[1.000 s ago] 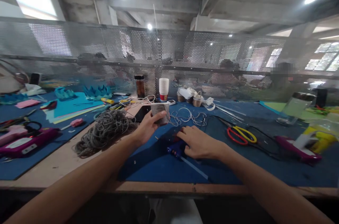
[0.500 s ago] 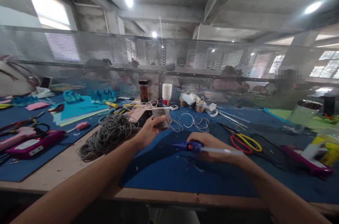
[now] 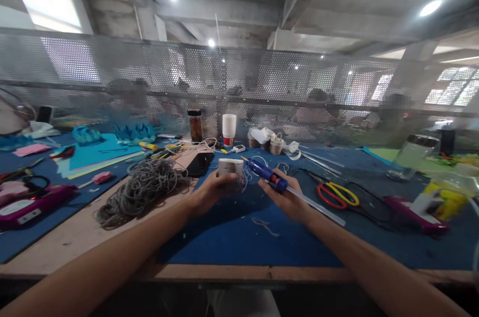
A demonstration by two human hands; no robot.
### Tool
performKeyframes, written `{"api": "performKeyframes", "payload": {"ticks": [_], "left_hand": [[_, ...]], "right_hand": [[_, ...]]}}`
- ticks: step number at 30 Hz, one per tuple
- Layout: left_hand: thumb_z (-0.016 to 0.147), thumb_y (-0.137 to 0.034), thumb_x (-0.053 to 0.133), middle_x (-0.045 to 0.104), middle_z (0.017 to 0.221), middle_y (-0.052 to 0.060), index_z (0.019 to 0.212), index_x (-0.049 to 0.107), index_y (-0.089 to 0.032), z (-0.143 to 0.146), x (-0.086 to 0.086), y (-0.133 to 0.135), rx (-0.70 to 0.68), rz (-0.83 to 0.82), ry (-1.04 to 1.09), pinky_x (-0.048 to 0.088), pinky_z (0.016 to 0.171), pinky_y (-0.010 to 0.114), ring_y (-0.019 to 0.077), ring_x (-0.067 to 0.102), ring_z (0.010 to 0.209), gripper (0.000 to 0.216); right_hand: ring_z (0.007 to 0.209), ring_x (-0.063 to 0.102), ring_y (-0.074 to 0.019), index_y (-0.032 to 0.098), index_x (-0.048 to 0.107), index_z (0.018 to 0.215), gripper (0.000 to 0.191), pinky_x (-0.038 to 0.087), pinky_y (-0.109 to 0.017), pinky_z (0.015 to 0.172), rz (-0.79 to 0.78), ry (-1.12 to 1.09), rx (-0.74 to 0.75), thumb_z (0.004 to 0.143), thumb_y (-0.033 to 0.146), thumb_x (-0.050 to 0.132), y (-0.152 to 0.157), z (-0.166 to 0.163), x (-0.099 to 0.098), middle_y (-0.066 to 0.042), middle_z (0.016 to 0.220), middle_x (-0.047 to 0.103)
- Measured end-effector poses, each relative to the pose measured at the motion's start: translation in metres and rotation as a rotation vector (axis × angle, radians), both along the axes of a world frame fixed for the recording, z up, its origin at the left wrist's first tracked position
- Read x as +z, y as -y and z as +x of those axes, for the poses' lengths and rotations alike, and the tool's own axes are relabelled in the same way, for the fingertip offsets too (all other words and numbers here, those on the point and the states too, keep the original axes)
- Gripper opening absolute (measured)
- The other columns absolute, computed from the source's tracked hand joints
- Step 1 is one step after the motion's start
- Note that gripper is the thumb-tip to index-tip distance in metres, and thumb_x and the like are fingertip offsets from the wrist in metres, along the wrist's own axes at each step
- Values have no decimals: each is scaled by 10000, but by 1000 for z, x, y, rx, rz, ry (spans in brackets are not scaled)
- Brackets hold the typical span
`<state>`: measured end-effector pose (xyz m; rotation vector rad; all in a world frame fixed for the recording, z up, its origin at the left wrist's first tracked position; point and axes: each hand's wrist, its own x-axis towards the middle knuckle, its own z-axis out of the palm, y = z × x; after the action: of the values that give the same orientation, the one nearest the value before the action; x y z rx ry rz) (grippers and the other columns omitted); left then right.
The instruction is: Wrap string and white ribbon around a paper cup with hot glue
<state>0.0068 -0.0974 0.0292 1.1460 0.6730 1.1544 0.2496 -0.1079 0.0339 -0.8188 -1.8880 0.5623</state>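
Observation:
My left hand [image 3: 211, 191] is wrapped round a small cup covered in grey cord [image 3: 231, 169], held just above the blue mat [image 3: 239, 242]. My right hand [image 3: 286, 198] grips a blue glue gun [image 3: 267, 175] with a clear glue stick [image 3: 318, 206] sticking out toward the lower right. The gun's nozzle points up-left at the cup, a short way from its side. A heap of grey cord [image 3: 144, 188] lies on the table left of my left hand.
Red-and-yellow scissors [image 3: 338, 194] and a magenta glue gun [image 3: 413, 212] lie to the right. Another magenta tool [image 3: 26, 205] sits at far left. White paper cups [image 3: 229, 129], a brown jar [image 3: 195, 125], coloured paper [image 3: 99, 153] and a perforated metal screen [image 3: 262, 87] stand behind.
My right hand picked the blue glue gun off the mat, lifted it and turned its nozzle toward the cup. My left hand kept the cup and lowered it slightly toward the gun.

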Motion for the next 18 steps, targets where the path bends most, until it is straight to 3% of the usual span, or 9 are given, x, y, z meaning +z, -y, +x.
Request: {"api": "performKeyframes", "payload": {"ticks": [18], "left_hand": [[723,-289,861,741,1007,93,1116,725,-155,3,1,-1,94,38,-20,526,877,343,212,685,913,437]], "right_hand": [[615,501,-115,221,544,820,244,366,-223,590,89,184,2,945,410,633,1,4,0,43,713,570]]}}
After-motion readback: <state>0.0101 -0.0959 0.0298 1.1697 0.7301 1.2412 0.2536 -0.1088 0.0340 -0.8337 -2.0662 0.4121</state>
